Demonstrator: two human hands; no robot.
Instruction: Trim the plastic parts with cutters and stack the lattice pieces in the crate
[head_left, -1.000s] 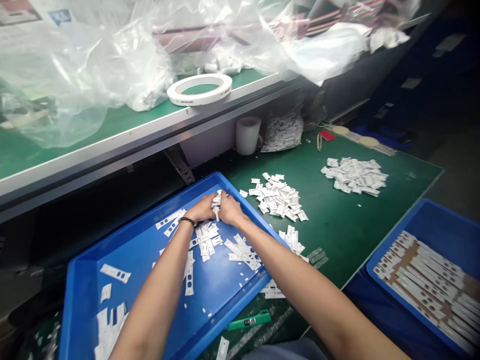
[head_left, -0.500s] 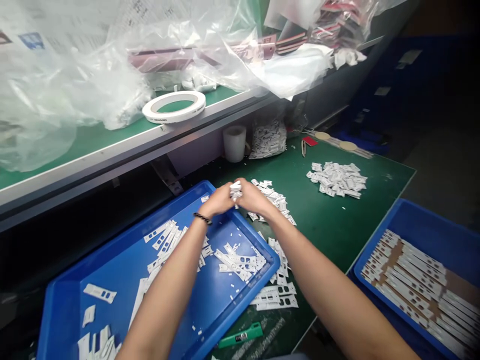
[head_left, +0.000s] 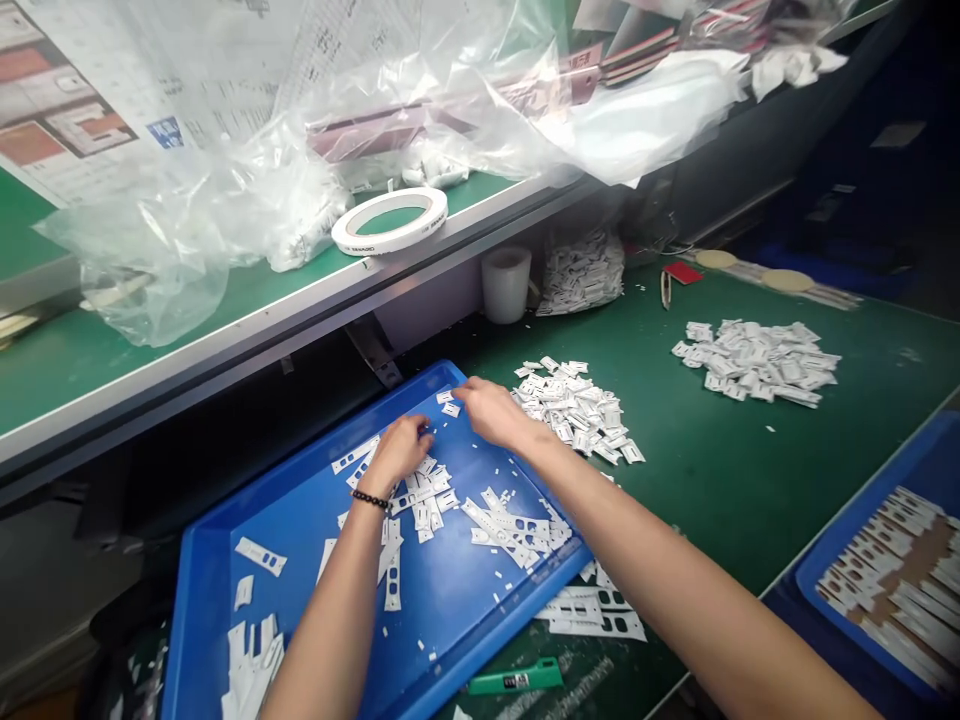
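Right hand (head_left: 491,412) at the tray's far corner, fingertips bunched right by two small white pieces (head_left: 450,409); can't tell if it's pinching one. Left hand (head_left: 403,448) curled over the white pile (head_left: 431,508), grip hidden. All inside the blue tray (head_left: 315,590). Best handled, I'd judge, by pinching pieces at the edges, leaving the tiny white bits (head_left: 498,597). Upper small piece: long axis roughly across the view; no clear pointing end. Lower one too small to tell.
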